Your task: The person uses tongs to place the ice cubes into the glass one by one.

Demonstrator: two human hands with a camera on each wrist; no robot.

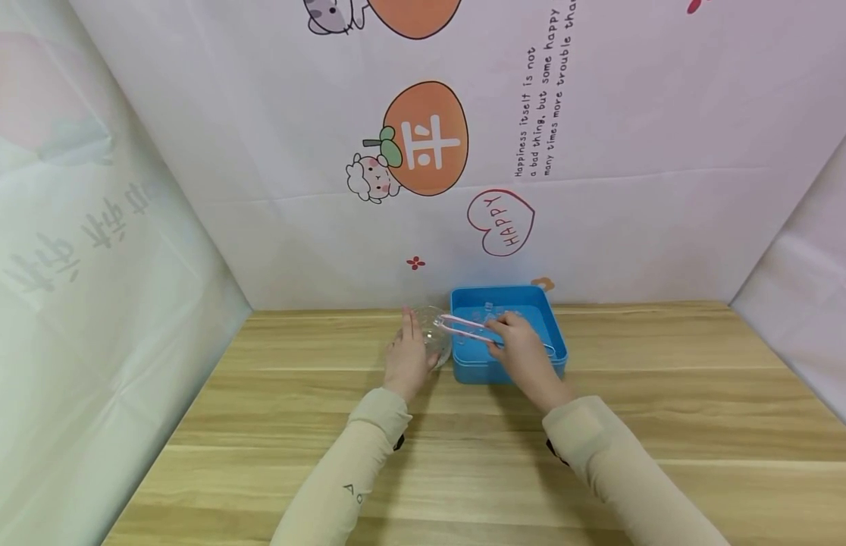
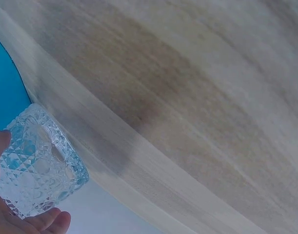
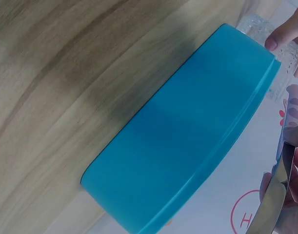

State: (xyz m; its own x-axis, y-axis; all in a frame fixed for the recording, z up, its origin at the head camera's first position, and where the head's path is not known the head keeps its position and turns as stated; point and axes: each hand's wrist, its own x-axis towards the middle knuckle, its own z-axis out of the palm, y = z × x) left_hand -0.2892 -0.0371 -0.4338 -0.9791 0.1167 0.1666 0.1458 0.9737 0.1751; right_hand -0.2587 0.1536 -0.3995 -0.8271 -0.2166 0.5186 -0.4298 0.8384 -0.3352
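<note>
My left hand (image 1: 405,360) grips a clear glass bowl (image 1: 437,345) with a cut diamond pattern, thumb on one side and fingers on the other, as the left wrist view shows of the bowl (image 2: 39,165). My right hand (image 1: 524,355) holds a pair of tongs (image 1: 465,321) with pink arms and a metal back end. The tong tips reach over the bowl's mouth; whether anything sits between them is too small to tell. Beneath the right hand stands an open blue box (image 1: 508,373), close against the bowl's right side. A few small clear pieces (image 1: 489,309) lie inside the box.
The wooden table (image 1: 314,425) ends at a white printed backdrop (image 1: 634,243) just behind the box and bowl. White cloth also hangs at the left (image 1: 75,303) and at the right. Bare wood stretches on both sides of the box and bowl.
</note>
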